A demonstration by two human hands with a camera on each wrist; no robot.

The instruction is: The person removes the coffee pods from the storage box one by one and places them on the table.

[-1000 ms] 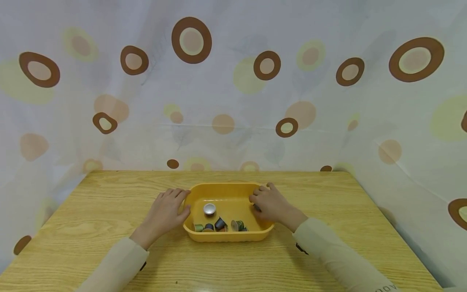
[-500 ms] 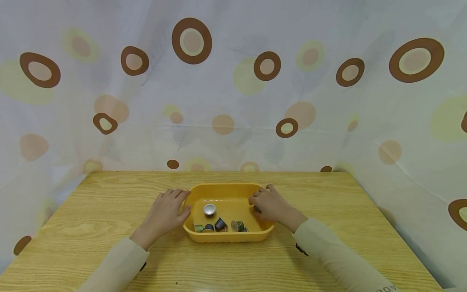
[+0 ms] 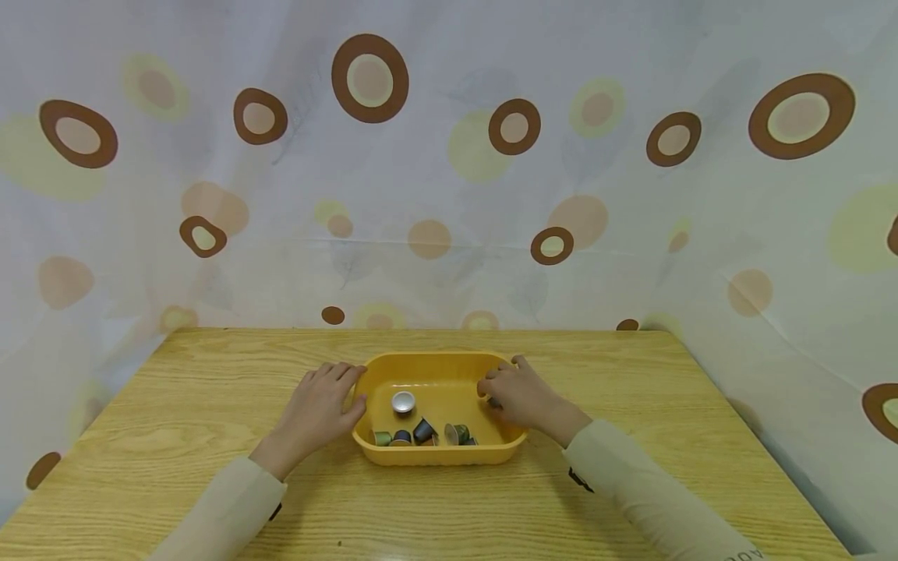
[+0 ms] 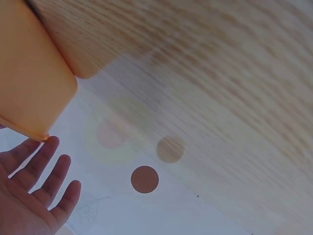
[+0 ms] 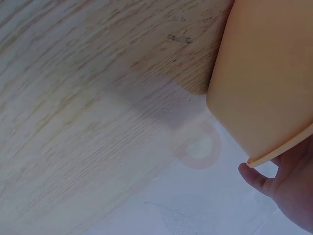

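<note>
A yellow plastic basin [image 3: 438, 454] stands on the wooden table with several coffee capsules in it. My left hand [image 3: 319, 401] rests at its left rim, fingers spread and nearly straight; in the left wrist view a fingertip meets the rim of the basin [image 4: 34, 73]. Over the right rim reaches my right hand [image 3: 522, 395], its fingers curled inside around a dark coffee capsule [image 3: 494, 400], mostly hidden beneath them. In the right wrist view the little finger [image 5: 254, 180] sits outside the rim. A silver capsule [image 3: 403, 402] lies apart from the others.
Along the basin's near wall lie a green capsule [image 3: 382, 438], a dark blue capsule [image 3: 424, 430] and a patterned green capsule [image 3: 461, 433]. The wooden table [image 3: 421, 514] extends around the basin. A patterned curtain [image 3: 435, 187] hangs behind it and along both sides.
The fingers of my right hand shift very slightly at the capsule beneath them. My left hand, the basin and the other capsules stay in place.
</note>
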